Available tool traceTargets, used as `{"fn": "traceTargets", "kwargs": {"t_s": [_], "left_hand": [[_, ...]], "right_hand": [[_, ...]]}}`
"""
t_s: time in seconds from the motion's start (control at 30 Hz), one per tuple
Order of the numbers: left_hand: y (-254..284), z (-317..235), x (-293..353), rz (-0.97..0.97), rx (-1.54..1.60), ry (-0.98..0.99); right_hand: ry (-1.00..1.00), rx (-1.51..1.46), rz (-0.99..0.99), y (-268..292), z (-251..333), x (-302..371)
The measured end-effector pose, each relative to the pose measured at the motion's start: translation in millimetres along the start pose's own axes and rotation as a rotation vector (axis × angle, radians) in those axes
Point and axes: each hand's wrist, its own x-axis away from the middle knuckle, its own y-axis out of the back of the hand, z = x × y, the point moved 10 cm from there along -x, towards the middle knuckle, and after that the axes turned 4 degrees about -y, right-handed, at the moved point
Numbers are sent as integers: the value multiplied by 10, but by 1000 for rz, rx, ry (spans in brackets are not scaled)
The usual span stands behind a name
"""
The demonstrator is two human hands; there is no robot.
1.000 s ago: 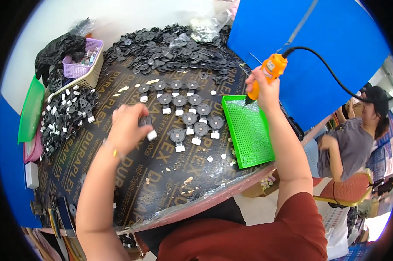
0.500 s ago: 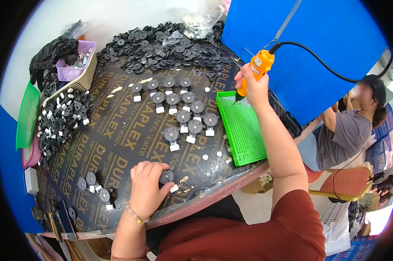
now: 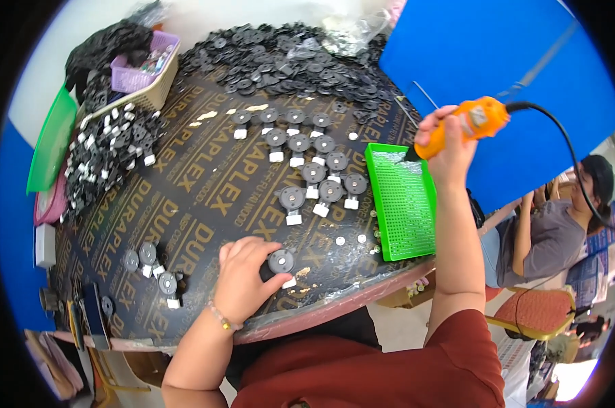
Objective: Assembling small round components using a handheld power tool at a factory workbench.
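Near the table's front edge, my left hand [image 3: 247, 280] rests with thumb and fingers around a round black plastic part [image 3: 281, 261] that has a white end. My right hand [image 3: 451, 151] is wrapped around an orange electric screwdriver [image 3: 481, 117], its cable running off to the right. The tool leans well over, its dark tip pointing left above the far end of a green perforated tray [image 3: 408, 234]. Small shiny pieces [image 3: 401, 158], too fine to tell apart, lie in that end. Several similar black parts with white ends [image 3: 298, 143] stand in loose rows left of the tray.
A heap of black discs [image 3: 273, 64] covers the table's far side. On the left are a pile of black-and-white pieces [image 3: 107, 153], a purple basket [image 3: 127, 78] and a green basin [image 3: 49, 149]. A blue panel [image 3: 450, 47] rises behind the tray. Another person [image 3: 552, 231] sits at right.
The screwdriver has swung from steep to nearly level, its tip still above the tray's far end. The whole view has shifted slightly. My left hand keeps its hold on the black part.
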Motion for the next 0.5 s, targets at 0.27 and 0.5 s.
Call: {"fn": "traceTargets", "kwargs": {"t_s": [0.27, 0.5], "left_hand": [[-23, 86, 13, -54, 43, -13], [-42, 84, 5, -46, 69, -21]], "right_hand": [[-220, -260, 445, -1474, 79, 960], [-325, -389, 492, -1866, -203, 1163]]}}
